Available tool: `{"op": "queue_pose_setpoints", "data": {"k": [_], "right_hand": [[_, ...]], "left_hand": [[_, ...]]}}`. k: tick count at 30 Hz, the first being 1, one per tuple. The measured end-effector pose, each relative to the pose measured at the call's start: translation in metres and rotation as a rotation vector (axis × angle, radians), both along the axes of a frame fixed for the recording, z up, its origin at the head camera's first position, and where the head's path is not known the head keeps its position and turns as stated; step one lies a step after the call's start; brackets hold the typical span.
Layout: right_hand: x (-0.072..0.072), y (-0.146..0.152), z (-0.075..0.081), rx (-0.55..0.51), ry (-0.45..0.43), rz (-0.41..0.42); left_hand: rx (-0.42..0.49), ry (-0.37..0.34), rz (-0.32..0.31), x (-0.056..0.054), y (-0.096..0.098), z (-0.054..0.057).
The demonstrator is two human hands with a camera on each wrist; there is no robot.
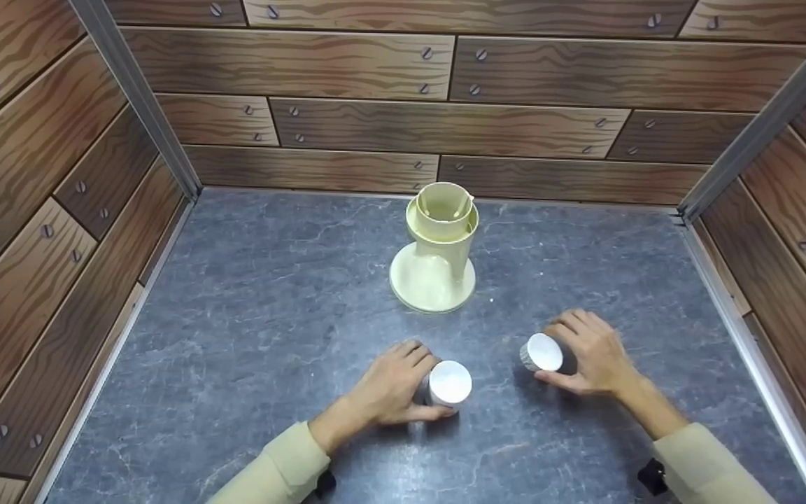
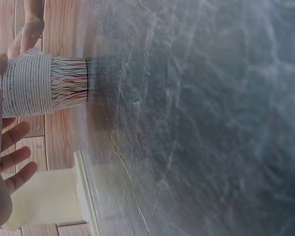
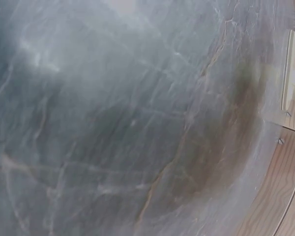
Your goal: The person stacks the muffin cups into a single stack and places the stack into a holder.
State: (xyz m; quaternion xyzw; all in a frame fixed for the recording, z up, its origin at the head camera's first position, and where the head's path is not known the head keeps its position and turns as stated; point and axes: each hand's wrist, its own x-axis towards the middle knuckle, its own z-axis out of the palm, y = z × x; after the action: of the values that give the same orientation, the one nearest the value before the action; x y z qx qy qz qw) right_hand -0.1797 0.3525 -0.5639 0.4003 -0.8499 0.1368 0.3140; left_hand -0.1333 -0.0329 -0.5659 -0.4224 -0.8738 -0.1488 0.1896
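Note:
A stack of paper cups, white inside with rippled coloured lines on the lowest cup, stands upright on the table. My left hand holds it from the left between thumb and index finger, the other fingers spread away from it. On the right, my right hand grips a second white cup stack between thumb and fingers, and that stack leans to one side. Whether it touches the table I cannot tell. The right wrist view shows neither that hand nor its cups.
A pale yellow plastic stand with a round base and an open cylinder on top is beyond both hands, near the back wall. Wood-patterned walls enclose the grey marbled table at the back and both sides.

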Motion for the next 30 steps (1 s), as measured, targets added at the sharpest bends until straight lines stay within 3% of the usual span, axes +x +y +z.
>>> {"op": "queue_pose_setpoints", "data": {"k": [30], "right_hand": [[0.006,-0.05,0.033,-0.067,0.014,0.122]], "left_hand": [[-0.003,0.005,0.007,0.001,0.0,0.001]]}}
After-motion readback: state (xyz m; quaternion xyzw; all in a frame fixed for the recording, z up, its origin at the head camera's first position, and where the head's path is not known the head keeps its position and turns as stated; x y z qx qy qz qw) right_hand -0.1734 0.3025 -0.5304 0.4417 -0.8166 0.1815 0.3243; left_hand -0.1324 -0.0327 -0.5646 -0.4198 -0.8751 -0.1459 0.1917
